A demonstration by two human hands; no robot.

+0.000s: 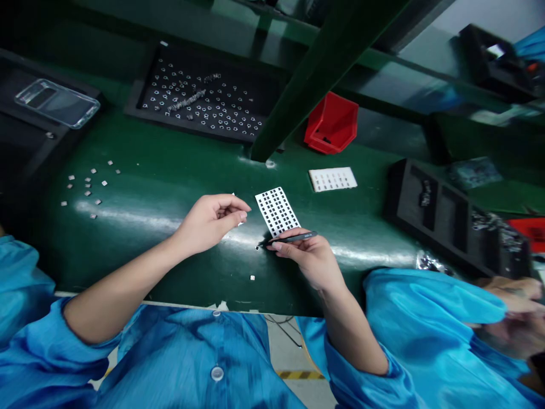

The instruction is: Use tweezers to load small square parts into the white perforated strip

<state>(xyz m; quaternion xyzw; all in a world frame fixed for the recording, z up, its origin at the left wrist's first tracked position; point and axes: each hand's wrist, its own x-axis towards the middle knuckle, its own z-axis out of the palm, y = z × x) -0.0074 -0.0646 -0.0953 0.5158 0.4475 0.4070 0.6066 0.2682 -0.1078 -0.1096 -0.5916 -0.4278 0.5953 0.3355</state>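
My left hand (208, 222) hangs over the green workbench (128, 255), fingers curled around a small white piece (240, 223), mostly hidden. My right hand (305, 260) holds dark tweezers (293, 238), whose tip points left, just below a white card printed with rows of black squares (277, 212). The tweezers cross near the card's lower corner. A single small pale part (252, 278) lies on the bench below the hands, and several more (87, 190) are scattered at the left.
Behind stand a black tray of small metal parts (140, 102), a clear plastic case (57, 103), a red bin (331, 122) and a white perforated card (332, 179). A green post (323, 74) rises at the back. A black compartmented tray (430, 216) and another person's blurred hand (506, 289) are at the right.
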